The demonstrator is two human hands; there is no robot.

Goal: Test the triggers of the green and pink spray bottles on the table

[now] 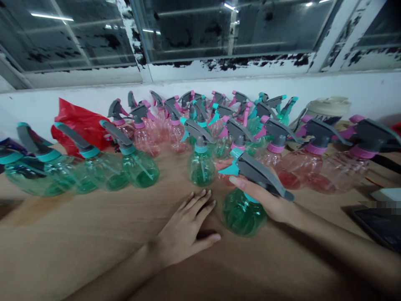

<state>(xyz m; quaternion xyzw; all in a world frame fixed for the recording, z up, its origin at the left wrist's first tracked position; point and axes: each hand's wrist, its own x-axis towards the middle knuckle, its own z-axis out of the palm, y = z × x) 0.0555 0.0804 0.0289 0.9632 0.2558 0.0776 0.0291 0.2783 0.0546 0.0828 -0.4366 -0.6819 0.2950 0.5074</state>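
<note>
My right hand [267, 200] is wrapped round the neck of a green spray bottle [242, 213] with a grey trigger head and teal nozzle, standing on the wooden table [94, 234]. My left hand [188, 228] lies flat and open on the table just left of that bottle, fingers stretched forward, touching nothing else. Another green spray bottle [201, 165] stands right beyond my left fingertips.
Several green bottles [138, 167] line the left side and several pink bottles [300, 165] the right and back, under a white wall and windows. A red plastic bag [78, 121] lies at the back left. A dark flat object [380, 225] sits at the right edge.
</note>
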